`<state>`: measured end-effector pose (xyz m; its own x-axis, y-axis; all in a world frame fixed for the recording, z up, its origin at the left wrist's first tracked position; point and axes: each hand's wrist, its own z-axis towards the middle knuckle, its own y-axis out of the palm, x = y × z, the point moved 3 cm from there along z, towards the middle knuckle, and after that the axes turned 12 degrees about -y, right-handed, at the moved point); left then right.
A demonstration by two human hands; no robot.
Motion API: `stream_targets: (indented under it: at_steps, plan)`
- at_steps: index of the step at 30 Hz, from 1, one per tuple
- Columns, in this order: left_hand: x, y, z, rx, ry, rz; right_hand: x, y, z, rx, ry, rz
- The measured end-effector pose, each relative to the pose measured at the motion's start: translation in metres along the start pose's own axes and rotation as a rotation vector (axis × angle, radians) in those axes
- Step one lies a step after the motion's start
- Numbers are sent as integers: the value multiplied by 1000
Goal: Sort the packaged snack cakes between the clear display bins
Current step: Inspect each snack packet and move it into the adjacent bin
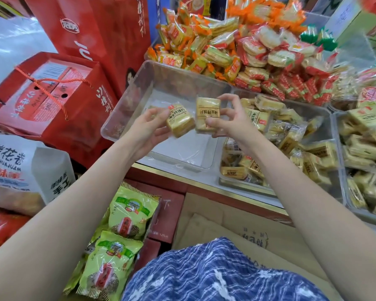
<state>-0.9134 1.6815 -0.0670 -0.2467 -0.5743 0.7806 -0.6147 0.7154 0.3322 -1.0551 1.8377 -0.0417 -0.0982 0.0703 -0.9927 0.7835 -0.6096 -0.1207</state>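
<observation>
Now holding one snack cake in the left hand and another cake in the right hand, each grip pinched narrow on its wrapper, above the nearly empty clear bin. Best to compare the labels first, then lower each gently into its matching bin; full bin just beside. Avoid squeezing the soft cakes.

Clear glossy plastic bin; snack cakes in shiny film wrappers; matt brown cardboard box; glossy red gift cartons; checked cloth garment
</observation>
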Motion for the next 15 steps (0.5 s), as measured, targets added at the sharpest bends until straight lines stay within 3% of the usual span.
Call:
stream_targets:
  at_steps: [7, 15]
  plan:
    - [-1, 7, -2, -124, -64, 6, 7, -16, -12, 168, -6, 87]
    - [-1, 17, -3, -164, -42, 139, 8, -23, -22, 207, -39, 156]
